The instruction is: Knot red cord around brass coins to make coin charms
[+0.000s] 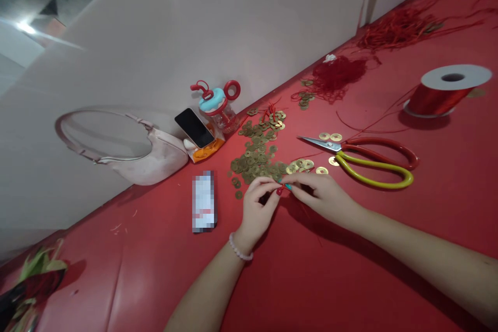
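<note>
My left hand, with a beaded bracelet at its wrist, pinches a small piece of red cord. Its fingertips meet those of my right hand, which pinches the same cord from the other side. Most of the cord is hidden by the fingers. Just beyond both hands lies a spread of brass-coloured coins with holes. Brighter gold coins lie close to my right fingertips. Scissors with one red and one yellow handle rest open to the right, beyond my right forearm.
A spool of red cord stands at right. Red cord heaps lie along the white wall. Left of the coins are a lidded cup, a dark phone, a blurred-out phone-like object and a pale handbag.
</note>
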Motion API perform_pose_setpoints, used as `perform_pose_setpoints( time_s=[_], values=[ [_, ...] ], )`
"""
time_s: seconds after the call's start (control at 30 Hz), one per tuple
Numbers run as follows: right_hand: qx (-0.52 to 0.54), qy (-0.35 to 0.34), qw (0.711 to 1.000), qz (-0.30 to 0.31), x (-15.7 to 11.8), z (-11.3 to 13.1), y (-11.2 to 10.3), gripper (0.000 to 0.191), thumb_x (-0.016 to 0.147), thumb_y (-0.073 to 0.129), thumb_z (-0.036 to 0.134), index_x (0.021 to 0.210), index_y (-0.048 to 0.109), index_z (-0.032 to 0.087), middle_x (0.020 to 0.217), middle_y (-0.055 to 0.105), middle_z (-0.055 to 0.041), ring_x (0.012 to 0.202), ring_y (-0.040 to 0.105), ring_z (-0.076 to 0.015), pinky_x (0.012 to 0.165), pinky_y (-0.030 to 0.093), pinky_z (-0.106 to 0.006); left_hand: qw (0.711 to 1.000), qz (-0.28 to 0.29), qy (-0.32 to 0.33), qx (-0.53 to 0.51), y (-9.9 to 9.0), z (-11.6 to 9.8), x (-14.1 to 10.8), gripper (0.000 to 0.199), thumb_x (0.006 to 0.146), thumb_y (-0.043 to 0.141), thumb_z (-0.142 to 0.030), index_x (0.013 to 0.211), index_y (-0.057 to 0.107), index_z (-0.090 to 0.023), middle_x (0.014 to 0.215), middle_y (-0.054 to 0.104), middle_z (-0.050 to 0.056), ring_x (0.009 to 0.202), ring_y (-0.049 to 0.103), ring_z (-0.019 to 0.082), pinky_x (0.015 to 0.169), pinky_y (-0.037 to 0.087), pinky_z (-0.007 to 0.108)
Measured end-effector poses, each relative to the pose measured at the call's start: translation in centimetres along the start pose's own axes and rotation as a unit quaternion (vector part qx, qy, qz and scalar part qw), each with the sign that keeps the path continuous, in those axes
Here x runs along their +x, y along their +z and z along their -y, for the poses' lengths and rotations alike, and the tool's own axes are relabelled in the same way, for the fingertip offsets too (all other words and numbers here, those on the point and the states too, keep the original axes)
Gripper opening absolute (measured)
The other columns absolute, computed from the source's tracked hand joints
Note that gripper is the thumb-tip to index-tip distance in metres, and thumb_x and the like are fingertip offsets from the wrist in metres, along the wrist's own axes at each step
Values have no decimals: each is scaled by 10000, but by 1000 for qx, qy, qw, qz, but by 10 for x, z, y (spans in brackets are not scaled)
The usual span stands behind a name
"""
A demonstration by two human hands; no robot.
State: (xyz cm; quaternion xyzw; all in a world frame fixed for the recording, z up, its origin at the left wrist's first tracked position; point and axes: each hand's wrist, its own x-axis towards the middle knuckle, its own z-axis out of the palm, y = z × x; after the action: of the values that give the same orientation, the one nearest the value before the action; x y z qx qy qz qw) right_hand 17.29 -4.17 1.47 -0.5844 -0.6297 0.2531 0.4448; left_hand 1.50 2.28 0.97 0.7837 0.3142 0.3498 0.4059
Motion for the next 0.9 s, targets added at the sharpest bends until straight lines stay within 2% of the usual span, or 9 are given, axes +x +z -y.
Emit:
perform_pose_setpoints(
  time_s=[0.37, 0.7, 0.9],
  values=[
    [-3, 9, 1000, -8, -1, -4, 4, 214, 842, 417, 192, 897, 624, 184, 822, 694, -33, 719, 624, -141, 664, 464, -251, 993, 30, -102, -61, 1, 0, -5, 154, 825, 546, -247, 883, 648, -148, 793, 689, 50, 742, 628, 131, 719, 496, 251],
    [4, 22, 1000, 12, -1, -1, 3, 185, 851, 402, 206, 841, 586, 186, 767, 655, -30, 676, 588, -140, 628, 453, -252, 994, 46, -90, -49, 1, 2, -4, 157, 826, 540, -242, 892, 644, -144, 803, 686, 58, 737, 621, 134, 708, 496, 254],
    [-5, 2, 1000, -3, -1, -1, 2, 180, 851, 420, 202, 844, 599, 188, 778, 675, -31, 683, 607, -138, 631, 462, -246, 997, 68, -20, -25, 0, 0, -3, 156, 832, 542, -246, 861, 667, -157, 830, 684, 61, 766, 618, 136, 723, 501, 259]
  ],
)
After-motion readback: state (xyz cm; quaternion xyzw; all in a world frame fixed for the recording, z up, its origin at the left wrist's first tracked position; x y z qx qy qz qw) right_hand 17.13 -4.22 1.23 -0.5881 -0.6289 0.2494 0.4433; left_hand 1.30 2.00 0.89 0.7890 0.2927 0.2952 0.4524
